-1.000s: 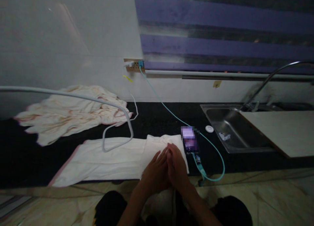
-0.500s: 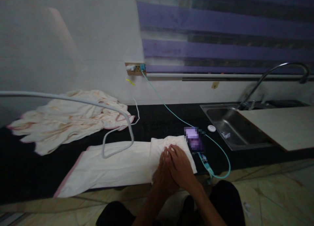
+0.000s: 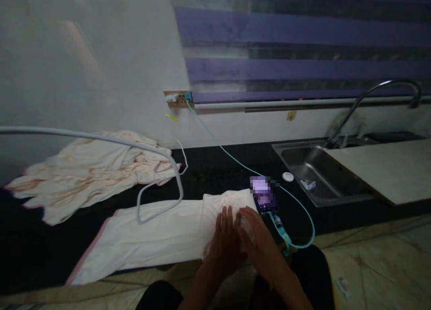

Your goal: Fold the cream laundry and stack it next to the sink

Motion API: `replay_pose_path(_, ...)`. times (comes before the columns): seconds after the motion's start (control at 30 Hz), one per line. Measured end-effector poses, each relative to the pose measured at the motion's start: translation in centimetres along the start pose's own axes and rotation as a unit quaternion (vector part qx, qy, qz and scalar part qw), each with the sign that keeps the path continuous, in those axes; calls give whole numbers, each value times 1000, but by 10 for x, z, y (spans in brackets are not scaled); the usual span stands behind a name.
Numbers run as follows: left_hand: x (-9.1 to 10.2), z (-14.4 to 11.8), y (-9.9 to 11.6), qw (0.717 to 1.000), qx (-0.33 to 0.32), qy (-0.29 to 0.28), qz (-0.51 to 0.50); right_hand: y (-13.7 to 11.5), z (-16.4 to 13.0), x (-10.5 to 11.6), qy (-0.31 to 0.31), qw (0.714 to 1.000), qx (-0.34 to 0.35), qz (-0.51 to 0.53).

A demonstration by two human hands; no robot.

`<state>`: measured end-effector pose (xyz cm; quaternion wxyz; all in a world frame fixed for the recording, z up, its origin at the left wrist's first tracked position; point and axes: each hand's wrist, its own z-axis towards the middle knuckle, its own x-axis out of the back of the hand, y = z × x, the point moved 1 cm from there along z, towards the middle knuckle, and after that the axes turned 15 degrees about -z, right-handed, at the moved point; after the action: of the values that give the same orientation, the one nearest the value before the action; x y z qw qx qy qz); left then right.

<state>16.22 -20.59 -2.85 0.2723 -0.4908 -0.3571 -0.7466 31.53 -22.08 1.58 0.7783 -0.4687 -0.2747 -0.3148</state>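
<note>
both hands lay side by side on the folded end of a long cream cloth (image 3: 161,231) that stretched along the front of the dark counter (image 3: 215,171). left hand (image 3: 225,242) was flat, fingers extended and close together, palm down on the fold. right hand (image 3: 256,240) sat just beside it and touching it, fingers slightly curled over the fold's right edge; neither hand closed around anything, so both read as open and pressing rather than gripping. judged: the flat pressure kept the doubled layer from springing back.

relative to the cloth: a phone (image 3: 263,198), screen lit, lay just off its right end, touching or nearly touching the fold's corner. a teal cable (image 3: 235,159) ran from the phone back to a wall socket (image 3: 177,98) behind the cloth, and looped off the counter's front edge to the right of the hands. a grey hose (image 3: 158,207) curved in from the far left and rested across the cloth's middle, its bend lying on the fabric. a second, crumpled cloth (image 3: 87,171) lay behind and left of the long one, apart from it. a sink (image 3: 323,175) was set well to the right, with a small white disc (image 3: 288,176) between it and the phone, a pale board (image 3: 380,166) over the sink's right part and a tap (image 3: 377,99) arching above.
</note>
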Motion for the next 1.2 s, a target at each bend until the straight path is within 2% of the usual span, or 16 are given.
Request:
replay_pose_path(0.17, 9, 3, -1, 999, 11, -38, -1, 33, -32, -11, 48, 995, -30, -81)
replay_pose_path(0.33, 18, 6, -5, 997, 13, -72, -30, 39, -34, -26, 70, 991, -45, -106)
replay_pose_path(0.53, 18, -2, -6, 993, 19, -25, -118, 48, -25, -16, 88, 988, -99, -74)
replay_pose_path(0.73, 17, -10, -6, 982, -5, 0, -191, 67, -20, 4, 39, 994, -102, 31)
replay_pose_path(0.87, 20, -5, -6, 970, 36, 14, -240, 63, -18, 5, 22, 991, -113, 75)
replay_pose_path(1.03, 25, 6, -2, 945, 84, 54, -310, 59, -18, 4, 22, 993, -103, 61)
replay_pose_path(1.1, 29, 7, 1, 950, 78, 55, -297, 59, -20, 4, 36, 995, -82, 36)
replay_pose_path(1.2, 37, 7, 7, 962, 34, 29, -269, 61, -25, 6, 40, 998, -39, 5)
